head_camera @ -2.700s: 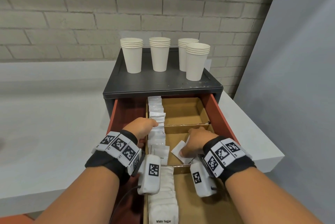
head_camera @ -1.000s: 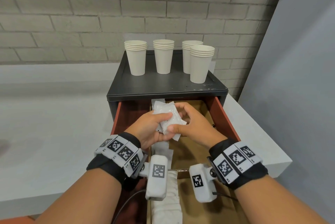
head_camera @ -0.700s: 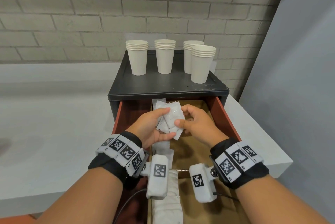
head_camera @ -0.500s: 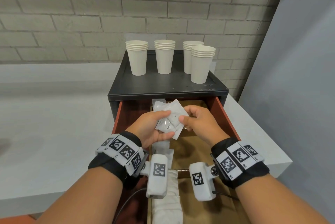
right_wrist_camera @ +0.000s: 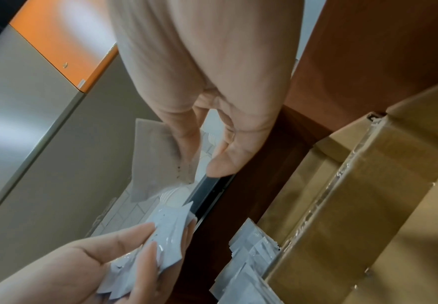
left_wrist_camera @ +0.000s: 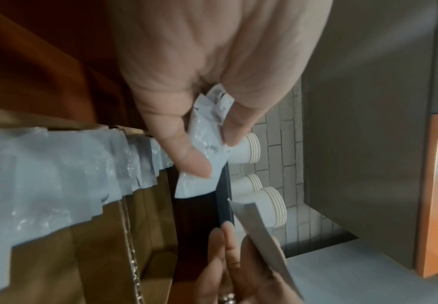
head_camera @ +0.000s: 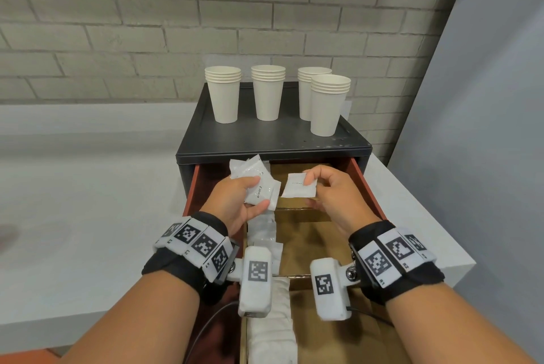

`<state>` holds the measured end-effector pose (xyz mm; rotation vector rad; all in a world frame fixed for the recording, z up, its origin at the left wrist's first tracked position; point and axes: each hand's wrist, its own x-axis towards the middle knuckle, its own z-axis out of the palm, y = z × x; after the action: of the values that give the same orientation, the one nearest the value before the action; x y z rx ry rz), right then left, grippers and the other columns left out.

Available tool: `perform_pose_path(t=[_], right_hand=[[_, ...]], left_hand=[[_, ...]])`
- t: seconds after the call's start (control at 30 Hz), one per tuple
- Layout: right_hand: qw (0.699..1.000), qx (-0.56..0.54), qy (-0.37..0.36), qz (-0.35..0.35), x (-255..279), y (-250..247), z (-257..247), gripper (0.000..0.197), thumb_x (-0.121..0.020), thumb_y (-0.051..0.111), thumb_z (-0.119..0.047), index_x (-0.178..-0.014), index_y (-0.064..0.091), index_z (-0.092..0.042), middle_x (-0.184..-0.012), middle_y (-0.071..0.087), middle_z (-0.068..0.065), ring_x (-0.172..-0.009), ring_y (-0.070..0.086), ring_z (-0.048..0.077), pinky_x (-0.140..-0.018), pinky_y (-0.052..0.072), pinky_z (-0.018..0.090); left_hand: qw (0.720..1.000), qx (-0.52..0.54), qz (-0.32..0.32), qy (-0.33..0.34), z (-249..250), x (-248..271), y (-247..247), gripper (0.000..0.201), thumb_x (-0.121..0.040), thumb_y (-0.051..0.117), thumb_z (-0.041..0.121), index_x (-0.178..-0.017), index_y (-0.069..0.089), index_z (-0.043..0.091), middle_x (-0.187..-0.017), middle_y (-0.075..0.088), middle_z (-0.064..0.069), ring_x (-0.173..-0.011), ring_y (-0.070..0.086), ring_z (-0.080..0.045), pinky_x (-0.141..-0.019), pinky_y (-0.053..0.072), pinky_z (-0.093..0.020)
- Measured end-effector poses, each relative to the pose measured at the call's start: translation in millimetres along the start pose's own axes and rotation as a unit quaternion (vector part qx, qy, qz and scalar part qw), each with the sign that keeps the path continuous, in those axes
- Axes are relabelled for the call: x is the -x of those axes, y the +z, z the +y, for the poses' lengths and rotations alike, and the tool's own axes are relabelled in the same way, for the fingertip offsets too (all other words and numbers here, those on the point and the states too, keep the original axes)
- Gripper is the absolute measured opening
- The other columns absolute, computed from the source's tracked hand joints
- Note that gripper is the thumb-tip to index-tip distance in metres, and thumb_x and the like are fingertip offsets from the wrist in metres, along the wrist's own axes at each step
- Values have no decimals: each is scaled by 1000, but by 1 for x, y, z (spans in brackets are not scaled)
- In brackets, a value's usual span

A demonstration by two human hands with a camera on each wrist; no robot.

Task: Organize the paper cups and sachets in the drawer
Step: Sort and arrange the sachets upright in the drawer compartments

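Hands both up over the open drawer (head_camera: pixel 365 184), each holding sachets. Left hand (head_camera: pixel 235 201) grips a small bunch of white sachets (head_camera: pixel 259 184), thumb curled on the near face and fingers wrapped behind; left wrist view shows thumb and forefinger pinching the bunch (left_wrist_camera: pixel 207 139) tight. Right hand (head_camera: pixel 335 198) pinches a single white sachet (head_camera: pixel 298 190) by its right edge between thumb and fingertips, other fingers loosely curled; the single sachet sits just beside the bunch, a small gap between them, not touching. In the right wrist view the single sachet (right_wrist_camera: pixel 155 160) hangs flat off the fingers (right_wrist_camera: pixel 186 142). Below the hands, a row of sachets (head_camera: pixel 265 234) stands packed on edge along the left lane of the cardboard organiser (head_camera: pixel 306 234) inside the drawer; the compartments to the right of that lane show bare cardboard. Drawer walls are red-brown, pulled out toward the near side from a black cabinet (head_camera: pixel 265 139). Four stacks of paper cups (head_camera: pixel 268 98) stand upright on the cabinet top, three in a far row, the fourth slightly nearer at right. Cabinet sits on a white counter (head_camera: pixel 88 201) against a grey brick wall (head_camera: pixel 206 10).
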<state>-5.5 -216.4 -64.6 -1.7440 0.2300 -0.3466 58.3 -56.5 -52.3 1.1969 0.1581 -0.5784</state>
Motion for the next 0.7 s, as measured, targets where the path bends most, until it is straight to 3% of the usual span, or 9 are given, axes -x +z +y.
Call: perform_pose_path(t=[0.1,0.3,0.4,0.53,0.7], right_hand=[[1000,20,3,-6,0,1,2,31,-94,50,-1,-75,63,-21,-105,61,-7,-89,58,6,-61,53,14],[998,-29,64,3,-2,3,-5,24,-91,57,-4,-75,66,-19,-101,60,-4,-86,60,11,-70,54,20],[999,-12,46,4,0,1,-4,22,-91,56,-6,-78,66,-21,-105,60,-5,-104,58,16,-75,54,22],[999,22,21,-17,3,-1,-2,28,-90,57,-1,-102,58,-26,-102,57,-13,-103,56,12,-71,53,18],[999,12,35,-30,3,-1,-4,41,-89,58,0,-116,50,-30,-110,60,-5,-98,60,13,-68,55,20]], left_hand=[[1000,14,21,8,1,-3,-3,37,-93,54,9,-129,45,13,-127,54,-16,-113,56,-32,-61,55,-32],[999,19,46,12,3,-6,-4,40,-92,55,11,-131,45,13,-128,54,-16,-114,56,-32,-54,53,-27],[998,18,54,15,3,-8,-5,40,-93,55,11,-131,45,13,-129,54,-15,-115,55,-32,-54,52,-27],[998,13,55,14,2,-8,-5,38,-93,55,11,-129,46,13,-127,54,-15,-115,55,-31,-54,51,-27],[999,-13,37,6,1,-6,-4,25,-93,54,9,-117,48,14,-118,57,-14,-108,57,-28,-62,53,-30]])
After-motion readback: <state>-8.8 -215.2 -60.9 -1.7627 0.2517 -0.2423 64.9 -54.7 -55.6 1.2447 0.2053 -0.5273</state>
